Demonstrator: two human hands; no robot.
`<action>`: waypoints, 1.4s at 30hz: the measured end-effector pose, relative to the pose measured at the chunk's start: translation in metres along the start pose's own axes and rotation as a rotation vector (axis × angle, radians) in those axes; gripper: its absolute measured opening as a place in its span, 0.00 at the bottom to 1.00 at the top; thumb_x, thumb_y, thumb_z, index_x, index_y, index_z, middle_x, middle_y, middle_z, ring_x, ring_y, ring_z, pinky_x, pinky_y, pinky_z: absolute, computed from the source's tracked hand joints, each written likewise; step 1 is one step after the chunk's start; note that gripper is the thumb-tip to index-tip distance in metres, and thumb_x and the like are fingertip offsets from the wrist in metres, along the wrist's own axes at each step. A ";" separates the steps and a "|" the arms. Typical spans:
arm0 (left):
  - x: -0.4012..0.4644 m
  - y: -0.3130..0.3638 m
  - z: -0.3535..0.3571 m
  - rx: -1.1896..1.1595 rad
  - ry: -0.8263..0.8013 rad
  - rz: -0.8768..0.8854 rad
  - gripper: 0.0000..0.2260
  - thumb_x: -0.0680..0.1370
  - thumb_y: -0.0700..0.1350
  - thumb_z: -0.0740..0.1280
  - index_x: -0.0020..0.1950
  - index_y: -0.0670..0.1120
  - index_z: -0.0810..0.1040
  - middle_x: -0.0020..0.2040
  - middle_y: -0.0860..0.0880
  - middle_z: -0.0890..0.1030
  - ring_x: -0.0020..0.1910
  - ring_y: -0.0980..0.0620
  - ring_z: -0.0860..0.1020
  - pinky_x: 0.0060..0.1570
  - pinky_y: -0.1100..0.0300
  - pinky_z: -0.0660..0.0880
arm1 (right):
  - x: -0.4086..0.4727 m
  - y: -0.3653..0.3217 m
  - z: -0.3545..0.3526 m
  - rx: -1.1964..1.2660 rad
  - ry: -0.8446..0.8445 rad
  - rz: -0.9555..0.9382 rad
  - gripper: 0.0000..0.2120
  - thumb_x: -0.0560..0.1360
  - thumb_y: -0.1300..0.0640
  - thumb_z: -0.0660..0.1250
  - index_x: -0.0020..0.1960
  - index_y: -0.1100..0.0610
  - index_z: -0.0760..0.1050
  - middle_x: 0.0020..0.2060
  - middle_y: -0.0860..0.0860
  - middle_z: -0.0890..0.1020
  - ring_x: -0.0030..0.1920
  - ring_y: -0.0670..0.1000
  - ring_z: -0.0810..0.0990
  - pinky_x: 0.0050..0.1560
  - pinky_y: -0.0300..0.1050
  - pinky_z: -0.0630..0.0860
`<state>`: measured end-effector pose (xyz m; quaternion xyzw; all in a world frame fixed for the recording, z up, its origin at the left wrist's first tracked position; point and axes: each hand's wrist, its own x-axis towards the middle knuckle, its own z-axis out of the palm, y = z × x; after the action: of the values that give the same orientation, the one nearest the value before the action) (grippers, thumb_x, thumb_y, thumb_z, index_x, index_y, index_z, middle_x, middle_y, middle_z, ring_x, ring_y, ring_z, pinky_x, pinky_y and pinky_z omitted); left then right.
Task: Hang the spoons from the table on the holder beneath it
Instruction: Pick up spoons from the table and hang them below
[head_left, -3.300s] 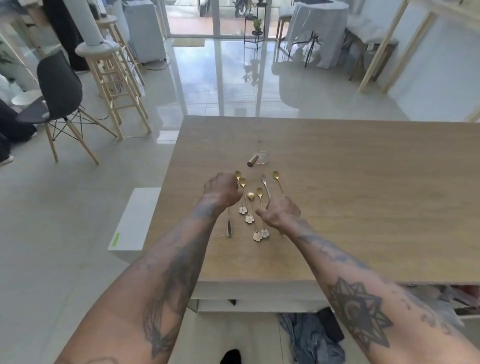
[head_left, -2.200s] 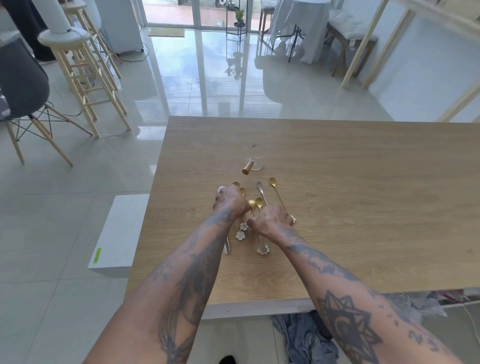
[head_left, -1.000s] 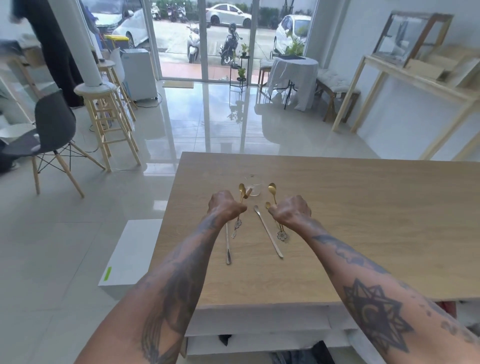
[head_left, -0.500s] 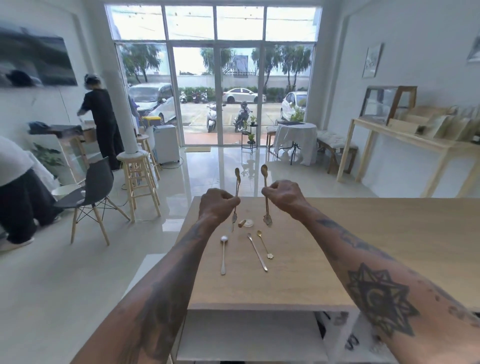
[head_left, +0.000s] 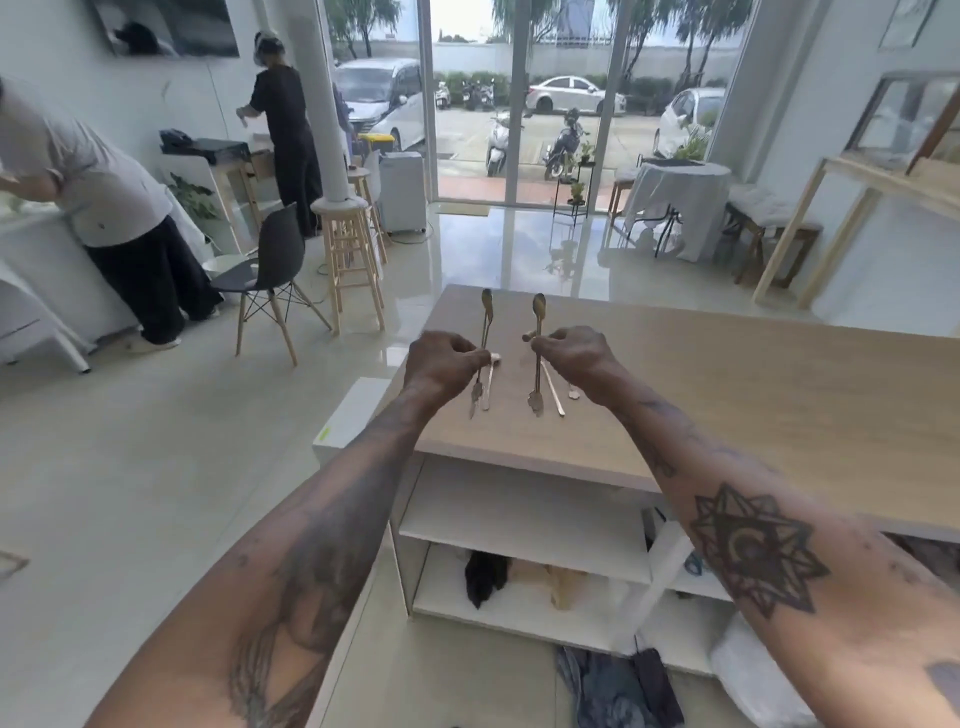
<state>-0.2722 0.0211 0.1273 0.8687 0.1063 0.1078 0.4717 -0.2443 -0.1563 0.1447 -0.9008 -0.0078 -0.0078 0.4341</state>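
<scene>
The left hand (head_left: 445, 364) pinches one slim gold spoon (head_left: 485, 332) upright, bowl up; the right hand (head_left: 574, 358) pinches a second (head_left: 538, 338) likewise, above the light wooden table (head_left: 727, 395). Two more spoons (head_left: 554, 396) visibly lie on it.

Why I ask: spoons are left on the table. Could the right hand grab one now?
Probably not cleanly. The right hand is pinching a spoon upright. A loose spoon lies on the table right beneath it with nothing between, so reach is fine; the full grip is the obstacle.
</scene>
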 end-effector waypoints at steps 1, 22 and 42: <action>-0.005 -0.012 0.002 0.014 -0.005 -0.025 0.10 0.73 0.49 0.75 0.47 0.43 0.89 0.47 0.45 0.88 0.49 0.48 0.85 0.54 0.55 0.80 | -0.003 0.007 0.011 -0.012 -0.030 0.013 0.20 0.75 0.50 0.65 0.45 0.70 0.81 0.29 0.56 0.76 0.39 0.52 0.71 0.36 0.44 0.65; -0.043 -0.278 0.143 0.124 -0.199 -0.485 0.12 0.73 0.50 0.74 0.51 0.43 0.87 0.40 0.51 0.81 0.39 0.54 0.79 0.42 0.68 0.72 | -0.022 0.228 0.214 -0.068 -0.454 0.475 0.10 0.78 0.50 0.63 0.45 0.56 0.75 0.36 0.51 0.76 0.33 0.49 0.73 0.35 0.41 0.73; 0.141 -0.421 0.295 0.319 -0.245 -0.391 0.14 0.71 0.49 0.75 0.50 0.40 0.85 0.46 0.46 0.87 0.46 0.49 0.86 0.51 0.55 0.83 | 0.169 0.368 0.359 -0.048 -0.274 0.594 0.13 0.73 0.56 0.65 0.32 0.56 0.67 0.29 0.49 0.70 0.26 0.46 0.67 0.24 0.37 0.63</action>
<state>-0.0878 0.0506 -0.3724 0.9014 0.2298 -0.1090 0.3503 -0.0653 -0.1036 -0.3633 -0.8663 0.1970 0.2403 0.3910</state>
